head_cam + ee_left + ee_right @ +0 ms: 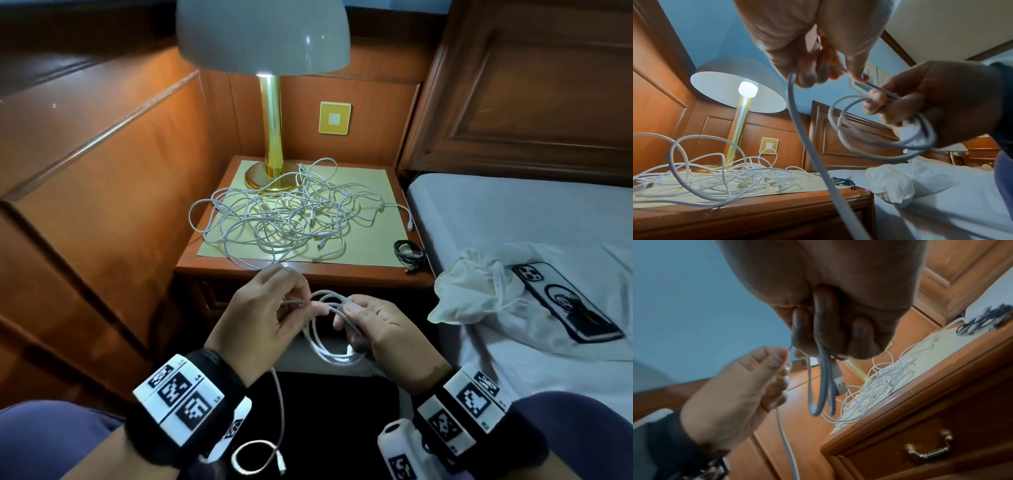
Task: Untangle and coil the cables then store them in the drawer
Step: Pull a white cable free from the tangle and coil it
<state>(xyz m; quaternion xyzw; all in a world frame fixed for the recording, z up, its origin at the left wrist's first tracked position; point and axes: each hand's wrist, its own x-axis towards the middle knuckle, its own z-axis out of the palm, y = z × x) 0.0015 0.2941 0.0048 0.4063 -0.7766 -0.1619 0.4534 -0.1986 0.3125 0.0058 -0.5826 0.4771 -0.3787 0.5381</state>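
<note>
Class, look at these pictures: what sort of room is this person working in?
Most likely a bedroom: a bed with a wooden headboard, and beside it a nightstand bearing a lamp.

Wood-panelled walls (102,144), lit brass lamp (270,113), nightstand (370,270), white bed (513,212)

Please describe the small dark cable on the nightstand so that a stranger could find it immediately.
Find the wooden nightstand with the gold lamp. At its front corner nearest the bed lies the dark cable, just off the yellow mat. It alone is black and already coiled; the tangled cables are white.
</note>
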